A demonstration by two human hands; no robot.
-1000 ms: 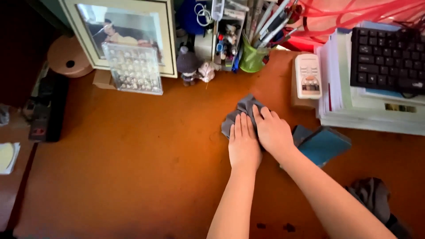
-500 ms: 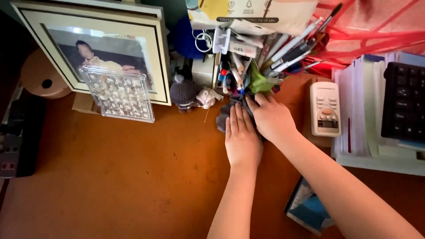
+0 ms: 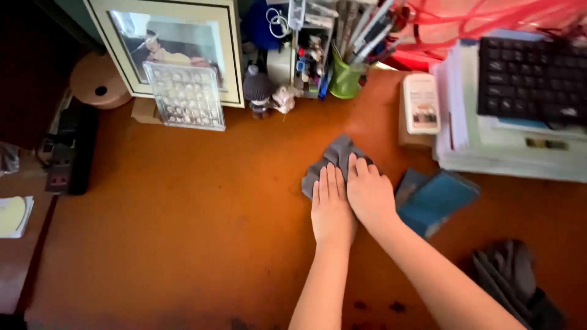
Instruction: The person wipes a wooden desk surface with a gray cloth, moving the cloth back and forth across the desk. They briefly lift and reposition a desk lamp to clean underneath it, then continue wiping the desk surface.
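A crumpled grey cloth (image 3: 335,155) lies on the orange desk top (image 3: 183,208). Both my hands press flat on its near part, side by side. My left hand (image 3: 331,208) covers the cloth's left half, fingers together and pointing away from me. My right hand (image 3: 369,194) lies against it on the right, partly over the cloth. Only the far edge and left corner of the cloth show past my fingers.
A framed picture (image 3: 174,49) and a clear gridded box (image 3: 185,96) stand at the back left. A green pen cup (image 3: 346,79), a small doll (image 3: 258,90), a white remote (image 3: 421,104), stacked papers under a keyboard (image 3: 531,76), a blue packet (image 3: 434,200), dark fabric (image 3: 513,278).
Both hands and the cloth have slid back toward me, away from the pen cup at the desk's rear, to about where they were a second ago.
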